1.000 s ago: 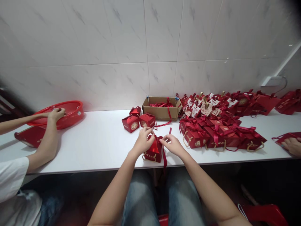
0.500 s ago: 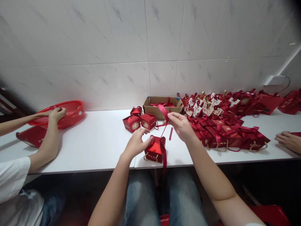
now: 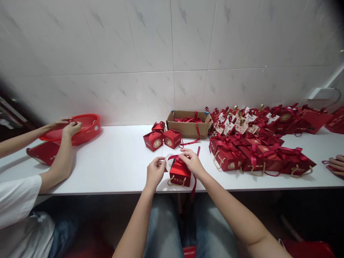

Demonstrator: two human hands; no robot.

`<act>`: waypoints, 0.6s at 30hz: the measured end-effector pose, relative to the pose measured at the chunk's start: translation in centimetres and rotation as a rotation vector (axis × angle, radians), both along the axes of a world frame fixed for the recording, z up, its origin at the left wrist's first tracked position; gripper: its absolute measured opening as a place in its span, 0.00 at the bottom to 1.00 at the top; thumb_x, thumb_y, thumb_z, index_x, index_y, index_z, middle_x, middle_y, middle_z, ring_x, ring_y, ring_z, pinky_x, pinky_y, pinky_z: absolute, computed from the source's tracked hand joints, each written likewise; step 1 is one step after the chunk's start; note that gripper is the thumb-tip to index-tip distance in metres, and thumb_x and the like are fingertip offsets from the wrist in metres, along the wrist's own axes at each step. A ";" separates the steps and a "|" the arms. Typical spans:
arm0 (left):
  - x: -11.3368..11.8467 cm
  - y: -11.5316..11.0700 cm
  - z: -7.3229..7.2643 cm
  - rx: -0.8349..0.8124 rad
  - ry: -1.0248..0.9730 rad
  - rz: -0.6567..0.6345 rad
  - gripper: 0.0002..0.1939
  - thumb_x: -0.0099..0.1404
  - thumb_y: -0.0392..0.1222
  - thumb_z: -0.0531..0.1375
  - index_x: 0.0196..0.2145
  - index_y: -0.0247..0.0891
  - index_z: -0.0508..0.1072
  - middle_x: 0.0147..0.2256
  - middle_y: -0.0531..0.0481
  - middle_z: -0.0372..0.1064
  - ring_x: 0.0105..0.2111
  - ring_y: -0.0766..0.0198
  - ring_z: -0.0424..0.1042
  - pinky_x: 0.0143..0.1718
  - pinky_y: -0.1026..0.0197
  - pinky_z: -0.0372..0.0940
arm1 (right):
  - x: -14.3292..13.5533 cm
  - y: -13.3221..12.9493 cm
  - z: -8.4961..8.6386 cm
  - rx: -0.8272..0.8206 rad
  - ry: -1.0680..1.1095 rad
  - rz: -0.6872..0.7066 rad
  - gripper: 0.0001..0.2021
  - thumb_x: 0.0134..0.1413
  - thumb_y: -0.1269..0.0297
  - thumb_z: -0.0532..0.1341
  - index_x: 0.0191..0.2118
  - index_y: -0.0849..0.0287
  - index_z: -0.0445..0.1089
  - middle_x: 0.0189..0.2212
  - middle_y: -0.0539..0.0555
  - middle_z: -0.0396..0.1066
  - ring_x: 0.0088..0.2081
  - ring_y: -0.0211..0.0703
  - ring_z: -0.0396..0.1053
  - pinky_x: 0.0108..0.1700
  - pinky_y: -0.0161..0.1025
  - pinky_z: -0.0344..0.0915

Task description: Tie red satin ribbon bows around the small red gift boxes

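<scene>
A small red gift box [image 3: 180,175] with gold print and gold cord handles stands near the table's front edge. At its left, my left hand [image 3: 156,172] is closed, fingertips pinching the pale-backed round flap [image 3: 169,163]; the exact grip is partly hidden. My right hand [image 3: 192,163] bends over the top, thumb and fingers closed on a dark red ribbon [image 3: 174,157]. This ribbon crosses the top toward the flap, and its other end [image 3: 193,190] hangs down past the table edge on the right.
Behind are several red boxes [image 3: 153,141] and a cardboard box [image 3: 185,130] of ribbons. Ribboned boxes [image 3: 249,163] and tagged packages [image 3: 236,122] crowd the right. At left, a co-worker's hands [image 3: 71,129] are at a red basket [image 3: 91,138]; another person's hand [image 3: 337,165] is far right.
My right hand has come down and left with the ribbon, from above the gift box onto its top. My left hand has moved from the top to the left flap.
</scene>
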State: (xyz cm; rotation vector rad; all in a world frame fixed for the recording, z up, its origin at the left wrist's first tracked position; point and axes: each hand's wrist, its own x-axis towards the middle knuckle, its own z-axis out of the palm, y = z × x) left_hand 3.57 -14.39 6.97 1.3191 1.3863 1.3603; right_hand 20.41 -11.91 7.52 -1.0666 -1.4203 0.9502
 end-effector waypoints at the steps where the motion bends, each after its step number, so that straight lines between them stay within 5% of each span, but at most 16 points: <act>1: 0.0 0.0 -0.2 -0.005 -0.039 0.000 0.18 0.52 0.49 0.60 0.35 0.33 0.69 0.23 0.51 0.71 0.23 0.63 0.71 0.26 0.59 0.71 | -0.1 0.0 -0.4 0.001 -0.021 -0.016 0.11 0.47 0.57 0.59 0.23 0.58 0.70 0.45 0.57 0.65 0.50 0.46 0.62 0.56 0.43 0.53; 18: -0.2 -0.3 -0.4 -0.012 -0.083 -0.033 0.19 0.53 0.47 0.61 0.39 0.31 0.71 0.24 0.50 0.72 0.23 0.65 0.71 0.26 0.60 0.72 | -1.0 -0.3 -1.0 0.094 -0.259 -0.206 0.10 0.47 0.64 0.57 0.20 0.59 0.63 0.45 0.58 0.64 0.50 0.49 0.61 0.52 0.46 0.56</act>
